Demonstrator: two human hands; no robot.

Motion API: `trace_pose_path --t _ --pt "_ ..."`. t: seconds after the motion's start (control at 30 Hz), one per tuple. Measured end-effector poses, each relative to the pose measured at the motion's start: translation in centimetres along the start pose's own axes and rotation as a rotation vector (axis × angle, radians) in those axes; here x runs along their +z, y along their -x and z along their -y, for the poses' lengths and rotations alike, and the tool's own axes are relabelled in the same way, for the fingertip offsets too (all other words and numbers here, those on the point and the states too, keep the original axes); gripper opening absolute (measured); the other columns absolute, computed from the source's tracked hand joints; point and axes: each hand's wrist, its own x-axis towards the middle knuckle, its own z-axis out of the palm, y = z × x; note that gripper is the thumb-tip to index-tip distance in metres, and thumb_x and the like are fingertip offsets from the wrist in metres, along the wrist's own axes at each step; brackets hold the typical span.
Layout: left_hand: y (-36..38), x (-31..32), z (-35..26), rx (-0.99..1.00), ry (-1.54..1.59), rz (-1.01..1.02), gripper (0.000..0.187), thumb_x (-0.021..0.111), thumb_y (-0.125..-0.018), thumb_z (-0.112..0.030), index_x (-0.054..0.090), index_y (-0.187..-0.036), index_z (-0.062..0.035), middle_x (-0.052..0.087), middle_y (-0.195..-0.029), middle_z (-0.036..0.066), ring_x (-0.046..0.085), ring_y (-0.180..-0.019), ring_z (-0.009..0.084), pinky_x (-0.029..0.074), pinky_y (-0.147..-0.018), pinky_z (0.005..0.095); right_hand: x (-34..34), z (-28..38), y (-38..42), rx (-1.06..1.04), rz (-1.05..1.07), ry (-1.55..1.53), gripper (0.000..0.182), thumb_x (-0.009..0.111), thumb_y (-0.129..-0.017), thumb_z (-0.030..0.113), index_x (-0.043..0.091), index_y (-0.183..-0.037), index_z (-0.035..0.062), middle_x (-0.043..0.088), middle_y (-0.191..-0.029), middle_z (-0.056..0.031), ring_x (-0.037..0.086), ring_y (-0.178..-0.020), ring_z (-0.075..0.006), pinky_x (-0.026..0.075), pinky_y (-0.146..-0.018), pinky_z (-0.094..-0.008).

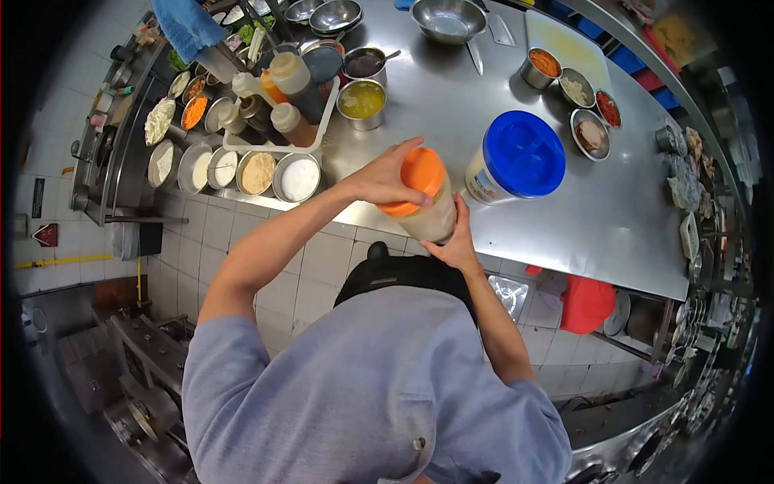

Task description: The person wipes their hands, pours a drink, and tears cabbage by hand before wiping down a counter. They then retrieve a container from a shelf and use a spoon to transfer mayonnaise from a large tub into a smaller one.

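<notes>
At the near edge of the steel table (564,218), you hold a squeeze bottle (431,211) off the surface: your left hand (385,179) is clamped over its orange cap (418,179), your right hand (455,242) wrapped around the pale body from below. It hangs partly past the edge, just beside the blue-lidded tub (516,161). If the cap comes free while you squeeze, sauce could spill onto the floor or your shirt.

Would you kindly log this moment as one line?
left hand on orange lid | right hand holding bottle | blue-lidded tub beside
</notes>
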Motion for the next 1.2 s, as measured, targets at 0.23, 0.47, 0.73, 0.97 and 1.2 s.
trace_pose_path --t 0.23,0.47,0.73,0.97,1.2 --pt "0.1 2.5 -3.1 -0.044 -0.373 -0.066 0.127 0.083 -0.060 -0.060 0.025 -0.162 -0.0140 0.042 -0.148 0.027 0.045 -0.137 0.0453 0.045 -0.110 0.0496 1.5 1.4 -1.6 -0.015 -0.049 -0.050 0.129 0.098 -0.061 0.023 0.016 -0.157 -0.0021 0.030 -0.157 -0.0231 0.036 -0.146 -0.0358 0.032 -0.120 -0.0460" --pt "-1.0 -1.1 -2.8 -0.286 0.347 -0.108 0.109 0.076 -0.072 -0.063 0.031 -0.159 -0.0143 0.048 -0.145 0.023 0.054 -0.130 0.0406 0.048 -0.105 0.0522 2.7 -0.1 -1.8 0.063 -0.212 -0.057 0.119 0.099 -0.058 0.023 0.028 -0.151 -0.0002 0.040 -0.144 -0.0222 0.042 -0.139 -0.0381 0.037 -0.116 -0.0459" --pt "4.4 -2.7 8.7 0.023 1.544 -0.032 0.073 0.052 -0.099 -0.062 0.039 -0.156 -0.0165 0.050 -0.152 0.013 0.053 -0.137 0.0322 0.047 -0.111 0.0557 -1.8 0.7 0.5 0.041 -0.144 0.245 0.096 0.088 -0.076 0.014 0.031 -0.153 -0.0004 0.045 -0.145 -0.0225 0.055 -0.125 -0.0339 0.047 -0.106 -0.0449" --pt "6.7 2.4 13.0 -0.010 1.660 -0.260 0.077 0.043 -0.101 -0.067 0.038 -0.155 -0.0129 0.040 -0.160 0.015 0.045 -0.143 0.0396 0.046 -0.107 0.0663 -4.9 5.8 2.6 0.279 -0.268 0.228 0.055 0.077 -0.085 0.007 0.056 -0.136 0.0034 0.061 -0.118 -0.0142 0.066 -0.093 -0.0238 0.053 -0.074 -0.0328" --pt "5.8 5.3 14.7 -0.563 1.071 -0.572 0.057 0.064 -0.100 -0.046 0.051 -0.141 -0.0087 0.058 -0.127 0.007 0.060 -0.113 0.0230 0.053 -0.095 0.0449 -4.8 13.4 -4.7 -0.026 -0.022 0.934 0.017 0.075 -0.084 0.015 0.073 -0.092 0.0010 0.062 -0.098 -0.0146 0.069 -0.088 -0.0304 0.058 -0.068 -0.0389"
